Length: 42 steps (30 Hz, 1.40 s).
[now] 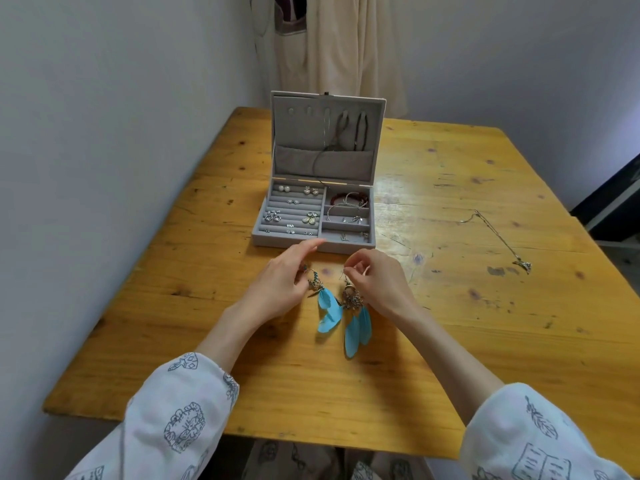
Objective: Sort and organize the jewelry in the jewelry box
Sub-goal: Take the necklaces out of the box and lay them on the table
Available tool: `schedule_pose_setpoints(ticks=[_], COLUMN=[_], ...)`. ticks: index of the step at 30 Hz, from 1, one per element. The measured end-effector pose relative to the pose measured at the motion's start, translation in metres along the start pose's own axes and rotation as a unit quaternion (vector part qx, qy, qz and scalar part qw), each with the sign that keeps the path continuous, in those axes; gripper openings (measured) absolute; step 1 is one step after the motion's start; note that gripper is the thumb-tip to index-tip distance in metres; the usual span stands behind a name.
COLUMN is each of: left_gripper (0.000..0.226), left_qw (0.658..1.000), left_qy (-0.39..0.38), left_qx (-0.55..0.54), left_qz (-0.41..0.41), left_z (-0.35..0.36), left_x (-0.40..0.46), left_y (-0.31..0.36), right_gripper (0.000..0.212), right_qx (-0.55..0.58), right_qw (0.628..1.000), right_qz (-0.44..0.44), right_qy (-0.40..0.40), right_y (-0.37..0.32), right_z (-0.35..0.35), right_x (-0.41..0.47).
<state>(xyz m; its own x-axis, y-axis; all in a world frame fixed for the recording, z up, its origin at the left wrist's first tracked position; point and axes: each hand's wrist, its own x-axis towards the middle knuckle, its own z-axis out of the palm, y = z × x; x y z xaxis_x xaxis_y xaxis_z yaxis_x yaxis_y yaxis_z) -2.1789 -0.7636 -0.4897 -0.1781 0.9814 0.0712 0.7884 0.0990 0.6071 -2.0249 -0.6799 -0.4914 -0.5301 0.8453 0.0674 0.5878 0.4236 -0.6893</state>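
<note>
- Table (pixel 450 306): yellow wood, scuffed; carries everything; both hands work just above it, near its front middle.
- Jewelry box (pixel 313 242): grey, lid upright, just beyond the fingertips of both hands. Judged mostly sorted: small studs seated in pairs along the ring-roll rows on its left side, bracelets and small pieces in the three right compartments, chains hung inside the lid.
- Left hand (pixel 280 289): thumb and lower fingers pinch the hook end of the left feather earring (pixel 327 308); index finger extended straight toward the box front, touching nothing that I can tell.
- Right hand (pixel 377 285): fingers curled, thumb and forefinger pinch the wire hook of the right feather earring (pixel 356 327); the rest hangs below the fingertips, blue feathers trailing toward the person.
- The two earrings hang side by side between the hands; whether they touch, cannot tell.
- Necklace (pixel 502 240): thin silver chain, loose on the table, well apart to the right of the right hand.
- Remaining, as judged: stow the feather pair, then the loose necklace.
</note>
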Motion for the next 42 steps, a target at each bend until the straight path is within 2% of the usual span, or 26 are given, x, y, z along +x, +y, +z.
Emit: schedule_pose_setpoints(ticks=[2,5,9,11,15,18,22,24,29,32,35,38,42], left_gripper=[0.06,0.047,0.03,0.032,0.045,0.046,0.038,0.034,0.03,0.029,0.028,0.027,0.026], left_qw=[0.999,0.997,0.996,0.997,0.993,0.996,0.999,0.999,0.999,0.997,0.993,0.985,0.967], left_qy=[0.035,0.074,0.086,0.07,-0.03,-0.037,0.028,0.035,0.034,0.067,0.117,0.171,0.233], left_qx=[-0.004,-0.018,-0.007,0.027,0.094,0.077,0.025,0.002,-0.012,-0.009,-0.018,-0.021,-0.059], left_qz=[0.008,0.009,0.008,0.01,-0.06,-0.034,0.013,0.021,0.027,0.027,0.009,-0.018,-0.081], left_z=[-0.001,0.002,0.007,0.006,0.007,0.007,-0.008,-0.019,-0.043,-0.055,-0.063,-0.064,-0.059], left_x=[0.001,0.0,-0.003,-0.004,-0.007,-0.007,0.0,0.005,0.038,0.071,0.108,0.148,0.194], left_y=[-0.003,-0.007,-0.014,-0.014,-0.016,-0.021,-0.011,-0.004,0.009,0.016,0.021,0.019,0.014], right_gripper=[0.015,0.023,0.026,0.025,0.024,0.023,0.02,0.021,0.024,0.024,0.025,0.023,0.021], right_qx=[-0.008,-0.083,-0.15,-0.14,-0.12,-0.089,-0.009,0.015,0.003,-0.007,-0.011,0.007,0.058], right_qw=[0.998,0.987,0.969,0.967,0.962,0.963,0.981,0.986,0.991,0.992,0.992,0.992,0.99], right_qz=[-0.048,-0.116,-0.161,-0.17,-0.189,-0.189,-0.148,-0.131,-0.126,-0.123,-0.111,-0.064,0.003], right_qy=[-0.027,-0.073,-0.112,-0.128,-0.159,-0.168,-0.122,-0.104,-0.055,-0.002,0.057,0.112,0.128], right_y=[-0.004,-0.01,-0.011,-0.012,-0.015,-0.017,-0.019,-0.022,-0.031,-0.037,-0.04,-0.039,-0.036], right_z=[0.002,0.007,0.011,0.011,0.011,0.009,-0.004,-0.012,-0.032,-0.045,-0.055,-0.059,-0.053], right_x=[-0.006,-0.013,-0.019,-0.02,-0.022,-0.021,-0.014,-0.005,0.036,0.072,0.113,0.153,0.195])
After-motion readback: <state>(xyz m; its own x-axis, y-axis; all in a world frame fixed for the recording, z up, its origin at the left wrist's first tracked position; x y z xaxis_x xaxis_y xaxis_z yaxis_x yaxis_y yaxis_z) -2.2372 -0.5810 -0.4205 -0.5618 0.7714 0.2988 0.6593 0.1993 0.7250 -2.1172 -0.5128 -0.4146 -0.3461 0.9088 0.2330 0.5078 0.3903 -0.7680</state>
